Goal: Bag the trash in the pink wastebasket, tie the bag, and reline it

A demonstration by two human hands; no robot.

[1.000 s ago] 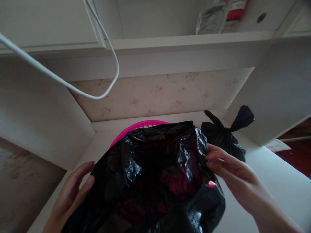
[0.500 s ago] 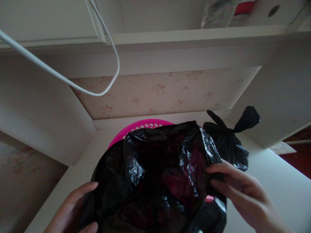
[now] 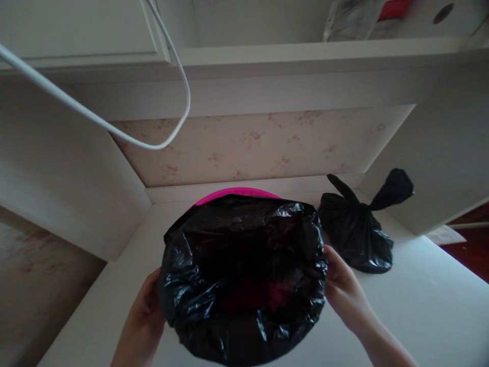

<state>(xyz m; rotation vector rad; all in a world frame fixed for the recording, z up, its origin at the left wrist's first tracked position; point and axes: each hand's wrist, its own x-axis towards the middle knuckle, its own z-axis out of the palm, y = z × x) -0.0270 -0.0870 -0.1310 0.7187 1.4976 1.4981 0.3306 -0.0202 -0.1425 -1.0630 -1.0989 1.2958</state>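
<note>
A black garbage bag (image 3: 244,219) lines a pink plastic basket (image 3: 239,191), its mouth spread into a wide round opening and its edge hanging over the rim. Only the basket's far rim shows directly, though pink glows faintly through the plastic inside. My left hand (image 3: 151,300) grips the bag at the left side, fingers mostly hidden behind it. On the right side, my right hand (image 3: 340,280) is closed on the bag's edge, with its fingertips tucked out of sight.
A knotted black bag (image 3: 357,234) sits on the white surface (image 3: 416,285) to the right. A white cable (image 3: 153,147) loops down at upper left. Above is a shelf (image 3: 305,51) holding clear packaging (image 3: 351,20). White panels and floral wallpaper (image 3: 248,148) enclose the space.
The bag's loose, crumpled mouth is now rounder and folded down over the basket, covering more of the pink rim. Both hands have moved inward, against the bag's sides.
</note>
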